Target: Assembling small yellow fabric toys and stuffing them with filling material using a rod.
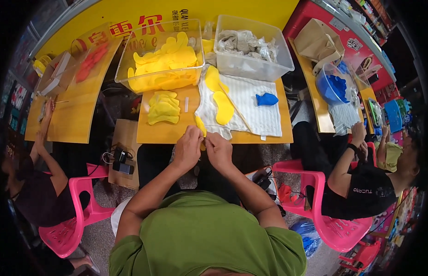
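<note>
- A co-worker's arm (43,138) reaches up to the neighbouring wooden table (74,117) at the far left; a pink chair (71,230) stands below it.
- On the middle table (170,131), a clear tub (159,55) full of yellow felt pieces sits at the far left corner.
- A stack of yellow felt shapes (164,108) lies near the left edge, just in front of that tub.
- The left hand (188,149) is at the near edge of the table, fingers closed in a pinch on a small yellow felt piece (200,126).
- The right hand (218,151) touches the left one, and its fingers pinch the same piece from the other side; the piece rises between the two hands and overlaps the table's near edge.
- A white cloth (251,108) covers the right half of the table, with two yellow felt ovals (219,94) and a thin wooden stick (235,108) lying on it.
- A blue stuffed fish (267,99) lies on the cloth near the right edge.
- A second clear tub (251,43) with grey-white stuffing stands at the far right corner.
- Further right, another person (370,181) sits on a pink chair at a table with a blue bowl (331,87).
</note>
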The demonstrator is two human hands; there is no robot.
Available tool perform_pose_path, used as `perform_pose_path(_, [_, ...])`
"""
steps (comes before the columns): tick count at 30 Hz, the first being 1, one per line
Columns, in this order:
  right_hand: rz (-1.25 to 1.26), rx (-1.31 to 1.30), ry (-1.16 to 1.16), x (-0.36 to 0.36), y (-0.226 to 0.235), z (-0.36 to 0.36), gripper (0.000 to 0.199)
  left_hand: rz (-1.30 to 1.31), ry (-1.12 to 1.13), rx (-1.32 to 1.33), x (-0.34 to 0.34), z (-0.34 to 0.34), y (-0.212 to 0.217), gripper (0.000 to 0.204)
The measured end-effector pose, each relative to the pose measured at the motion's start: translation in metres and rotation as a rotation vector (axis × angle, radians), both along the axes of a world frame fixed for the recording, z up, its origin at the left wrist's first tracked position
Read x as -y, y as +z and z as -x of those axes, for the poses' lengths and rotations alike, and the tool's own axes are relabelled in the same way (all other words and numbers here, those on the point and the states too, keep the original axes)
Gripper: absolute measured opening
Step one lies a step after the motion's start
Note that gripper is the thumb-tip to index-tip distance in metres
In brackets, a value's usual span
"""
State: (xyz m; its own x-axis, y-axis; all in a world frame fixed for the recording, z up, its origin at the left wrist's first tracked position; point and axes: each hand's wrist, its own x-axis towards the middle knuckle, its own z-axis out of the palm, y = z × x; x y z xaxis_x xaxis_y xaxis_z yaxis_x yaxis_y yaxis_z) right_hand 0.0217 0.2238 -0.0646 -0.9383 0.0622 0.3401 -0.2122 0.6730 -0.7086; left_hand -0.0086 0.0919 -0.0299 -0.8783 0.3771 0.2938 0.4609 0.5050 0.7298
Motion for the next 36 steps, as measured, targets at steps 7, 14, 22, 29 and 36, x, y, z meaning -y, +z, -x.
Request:
perform_pose_path(7, [1.331, 0.647, 0.018, 0.000, 0.006, 0.005, 0.012, -0.203, 0.050, 0.158, 0.004, -0.009, -0.023, 0.007])
perform_pose_path(14, [1.640, 0.571, 0.107, 0.006, 0.010, 0.001, 0.018, -0.941, 0.118, 0.578, 0.008, -0.001, -0.040, 0.006])
perform_pose_path(22, [1.555, 0.552, 0.074, 0.009, 0.008, -0.005, 0.010, -0.849, 0.033, 0.650, 0.012, -0.004, -0.024, 0.010])
perform_pose_path(29, [1.326, 0.289, -0.068, 0.020, 0.007, -0.002, 0.009, -0.527, -0.047, 0.503, 0.016, -0.010, -0.018, 0.011])
perform_pose_path(36, [1.366, 0.262, -0.144, 0.029, -0.002, -0.003, 0.012, -0.722, -0.030, 0.799, 0.011, -0.021, -0.026, 0.013])
